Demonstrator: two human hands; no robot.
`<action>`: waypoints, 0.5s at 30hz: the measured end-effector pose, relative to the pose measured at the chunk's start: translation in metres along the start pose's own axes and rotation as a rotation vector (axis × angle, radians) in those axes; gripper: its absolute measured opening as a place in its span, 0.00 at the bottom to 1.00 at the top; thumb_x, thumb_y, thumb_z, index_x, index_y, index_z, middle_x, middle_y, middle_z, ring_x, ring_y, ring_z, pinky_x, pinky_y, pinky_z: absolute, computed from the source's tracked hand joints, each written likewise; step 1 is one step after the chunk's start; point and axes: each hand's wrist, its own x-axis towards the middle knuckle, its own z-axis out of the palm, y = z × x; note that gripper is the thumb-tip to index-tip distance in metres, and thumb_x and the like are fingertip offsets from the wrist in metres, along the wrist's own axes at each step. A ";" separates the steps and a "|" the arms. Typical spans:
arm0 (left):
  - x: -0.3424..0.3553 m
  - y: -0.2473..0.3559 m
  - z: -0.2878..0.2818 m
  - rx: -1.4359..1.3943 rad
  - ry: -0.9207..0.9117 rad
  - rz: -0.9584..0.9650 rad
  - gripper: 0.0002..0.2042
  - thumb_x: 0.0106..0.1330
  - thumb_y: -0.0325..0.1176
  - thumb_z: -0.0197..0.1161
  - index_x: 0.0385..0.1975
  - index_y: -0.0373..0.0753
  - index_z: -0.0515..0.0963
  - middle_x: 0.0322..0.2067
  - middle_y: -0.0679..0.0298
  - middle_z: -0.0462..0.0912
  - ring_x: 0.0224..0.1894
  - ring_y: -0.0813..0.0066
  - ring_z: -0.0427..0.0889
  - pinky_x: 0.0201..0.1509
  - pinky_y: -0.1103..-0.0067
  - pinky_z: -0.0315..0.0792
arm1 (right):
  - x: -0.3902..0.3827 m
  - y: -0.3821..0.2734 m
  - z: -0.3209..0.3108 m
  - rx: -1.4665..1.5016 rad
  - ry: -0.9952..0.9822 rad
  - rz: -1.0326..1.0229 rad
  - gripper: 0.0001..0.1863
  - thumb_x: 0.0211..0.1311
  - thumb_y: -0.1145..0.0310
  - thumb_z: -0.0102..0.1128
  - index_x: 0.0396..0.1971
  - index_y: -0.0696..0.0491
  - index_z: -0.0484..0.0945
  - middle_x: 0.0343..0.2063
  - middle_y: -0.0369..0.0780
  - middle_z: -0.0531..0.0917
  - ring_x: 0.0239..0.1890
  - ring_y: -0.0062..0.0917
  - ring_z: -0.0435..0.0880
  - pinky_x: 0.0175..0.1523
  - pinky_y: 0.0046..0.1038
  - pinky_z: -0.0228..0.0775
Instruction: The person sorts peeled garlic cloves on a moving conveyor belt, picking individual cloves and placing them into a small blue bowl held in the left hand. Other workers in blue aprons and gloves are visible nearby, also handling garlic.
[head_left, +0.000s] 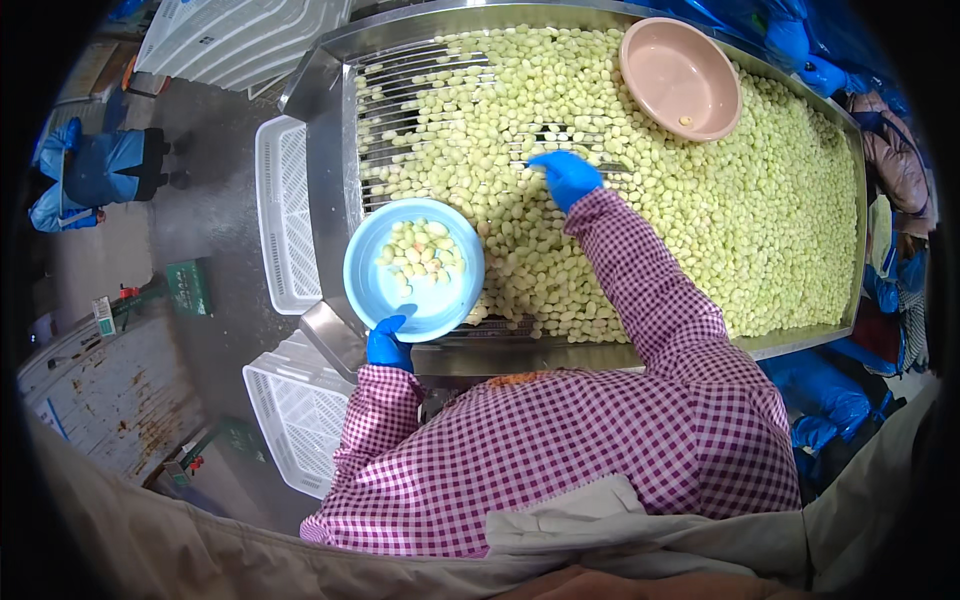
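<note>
My left hand, in a blue glove, grips the near rim of a light-blue plastic basin. Some pale green, grape-like fruits lie in the basin, a few tinged reddish. Over the left-middle of a metal sorting table, my gloved right hand reaches out just above the spread of similar fruits. Its fingers stretch toward the left, and nothing shows in them. Dark gaps between metal bars appear around and left of that hand.
A pink basin with a small piece inside rests on the fruits at the far side. White crates stand left of the metal table edge. People in blue work at the far right; another person stands at left.
</note>
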 end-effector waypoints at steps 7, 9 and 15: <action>-0.002 0.008 -0.010 0.008 0.068 -0.016 0.30 0.50 0.22 0.53 0.59 0.33 0.63 0.54 0.51 0.71 0.55 0.52 0.72 0.60 0.59 0.68 | -0.015 0.006 0.045 -0.068 0.157 -0.250 0.09 0.59 0.72 0.54 0.37 0.46 0.80 0.38 0.38 0.81 0.41 0.31 0.80 0.47 0.30 0.74; -0.008 0.007 -0.013 -0.004 0.029 0.013 0.29 0.50 0.22 0.53 0.58 0.34 0.63 0.54 0.52 0.71 0.55 0.52 0.72 0.59 0.59 0.69 | -0.015 0.012 0.046 -0.153 0.083 -0.200 0.10 0.61 0.72 0.52 0.40 0.45 0.78 0.41 0.39 0.79 0.43 0.32 0.80 0.48 0.31 0.73; 0.000 -0.001 -0.043 0.014 0.070 0.011 0.30 0.50 0.21 0.53 0.58 0.33 0.63 0.53 0.52 0.72 0.55 0.53 0.73 0.59 0.59 0.69 | -0.025 0.030 0.054 0.088 0.119 0.199 0.15 0.65 0.74 0.43 0.49 0.46 0.73 0.45 0.44 0.77 0.47 0.36 0.79 0.50 0.34 0.71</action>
